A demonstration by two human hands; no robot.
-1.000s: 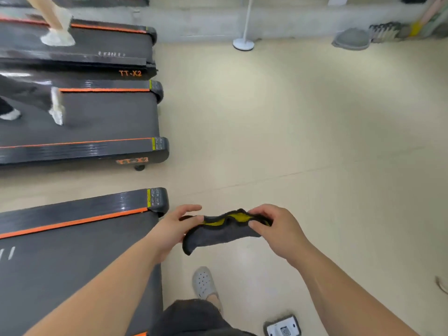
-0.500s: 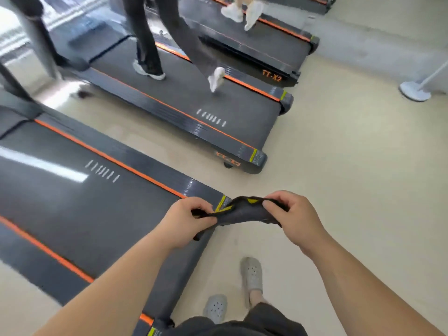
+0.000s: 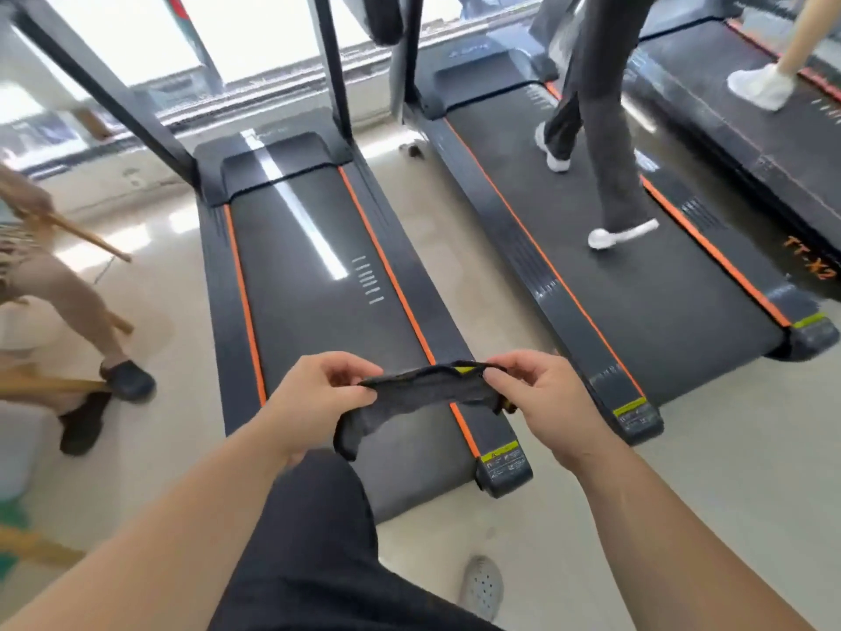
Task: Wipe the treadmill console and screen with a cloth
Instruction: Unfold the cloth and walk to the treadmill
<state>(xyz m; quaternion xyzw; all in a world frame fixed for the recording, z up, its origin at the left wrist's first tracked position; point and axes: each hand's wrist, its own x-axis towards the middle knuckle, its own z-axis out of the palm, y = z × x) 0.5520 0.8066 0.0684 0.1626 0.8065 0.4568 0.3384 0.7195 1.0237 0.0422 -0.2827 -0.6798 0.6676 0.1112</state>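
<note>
A dark grey cloth [image 3: 409, 398] with a yellow edge is stretched between my two hands, above the rear end of a treadmill. My left hand [image 3: 318, 393] pinches its left end and my right hand [image 3: 541, 398] pinches its right end. The black treadmill [image 3: 300, 248] with orange side stripes runs away from me in the middle of the view. Its two uprights [image 3: 332, 61] rise out of the top edge. Its console and screen are out of view.
A person in dark trousers walks on the treadmill [image 3: 614, 275] to the right; a third treadmill [image 3: 746, 107] with another foot lies beyond. At the left a person's legs [image 3: 68, 289] stand on the beige floor with wooden sticks. My knee [image 3: 314, 530] and grey shoe [image 3: 482, 585] show below.
My view has swung left and up, from the floor behind the treadmills to looking along the treadmill belt. Both hands keep hold of the cloth.
</note>
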